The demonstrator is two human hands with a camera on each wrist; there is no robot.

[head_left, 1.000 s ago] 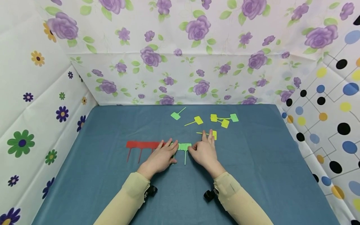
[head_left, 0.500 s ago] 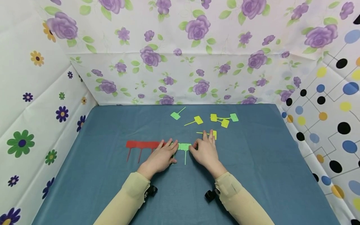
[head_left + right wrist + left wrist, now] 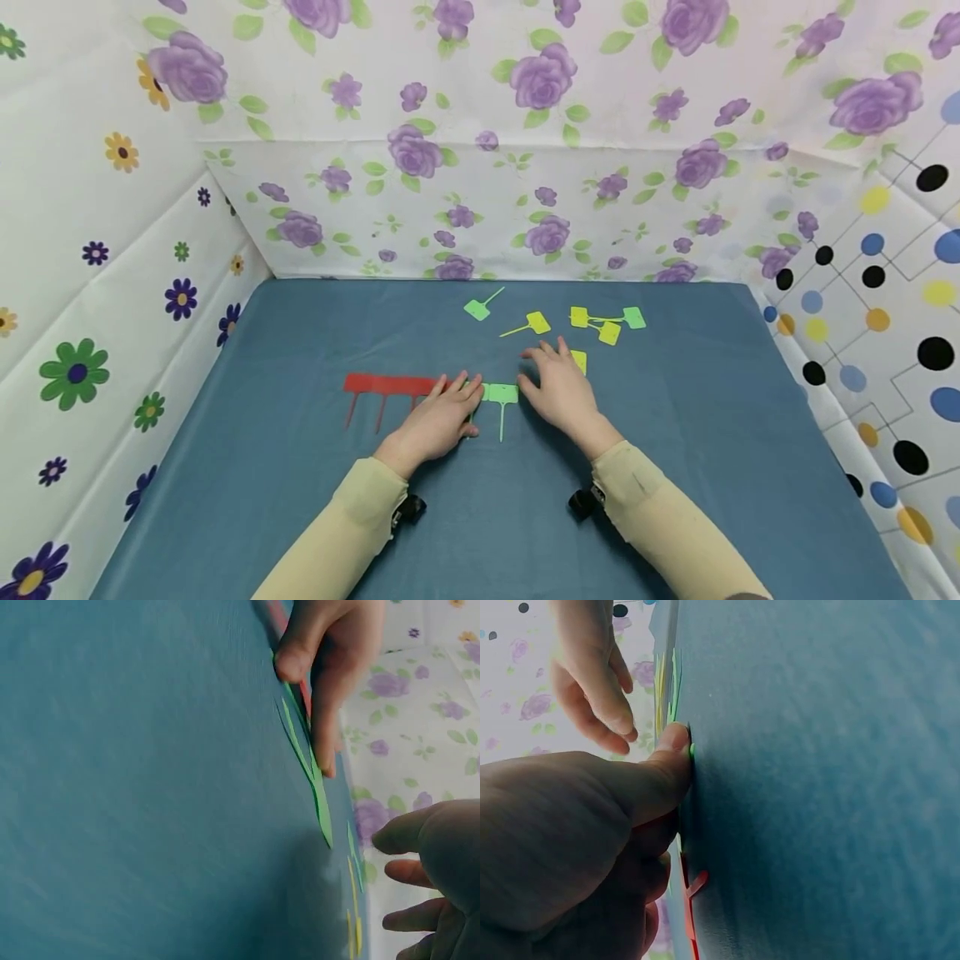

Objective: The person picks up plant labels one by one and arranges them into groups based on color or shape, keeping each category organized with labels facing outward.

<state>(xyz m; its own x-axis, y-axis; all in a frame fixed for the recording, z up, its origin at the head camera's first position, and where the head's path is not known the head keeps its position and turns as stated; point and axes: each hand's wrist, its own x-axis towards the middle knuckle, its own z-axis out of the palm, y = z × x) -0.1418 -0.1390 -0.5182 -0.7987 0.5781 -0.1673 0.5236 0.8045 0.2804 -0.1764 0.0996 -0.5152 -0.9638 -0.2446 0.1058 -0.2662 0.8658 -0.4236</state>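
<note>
Red T-shaped plant labels lie edge to edge in a row on the blue cloth, their thin stems toward the person. Green plant labels continue the row on the right. My left hand rests over the place where red meets green, fingers extended, and covers part of the row. To the right of the last green label, my right hand is lifted with spread fingers and nothing in them. In the right wrist view its fingers hang apart above the cloth. A yellow label is partly hidden behind that hand.
Farther back lie a loose green label, a yellow label, and a cluster of yellow labels with a green one. A floral sheet rises behind the blue table; patterned sheets stand on both sides.
My right hand has come away from the end of the green labels, up and to the right, and its fingers have spread. The left hand keeps its place. The head view has shifted slightly.
</note>
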